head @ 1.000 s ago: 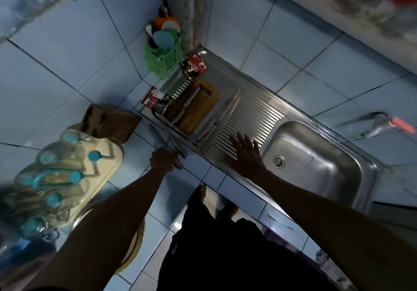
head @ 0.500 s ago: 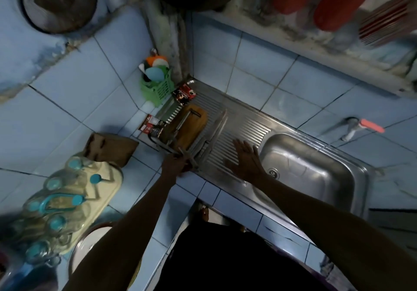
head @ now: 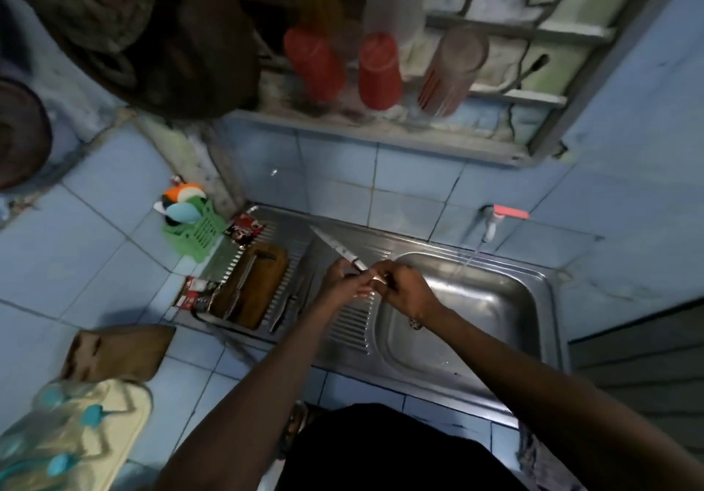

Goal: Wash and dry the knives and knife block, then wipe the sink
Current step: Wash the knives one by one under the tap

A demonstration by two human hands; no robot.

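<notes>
Change: knife (head: 339,248) now lifted off the drainboard (head: 350,323); a second ago left hand was low at the near counter edge, right hand lay flat on the ribs.
Meaning: probably start of washing this knife; tap (head: 491,224) running a thin stream into the sink (head: 476,300).
Left hand (head: 341,281): curled round the knife handle, blade pointing far-left, raised above the drainboard.
Right hand (head: 404,288): fingers bent, meeting the left at the handle end; whether gripping or only touching, cannot tell.
Other knives (head: 293,300): lying on the drainboard, left of the hands.
Knife block (head: 263,285): flat on the drainboard, further left.
</notes>
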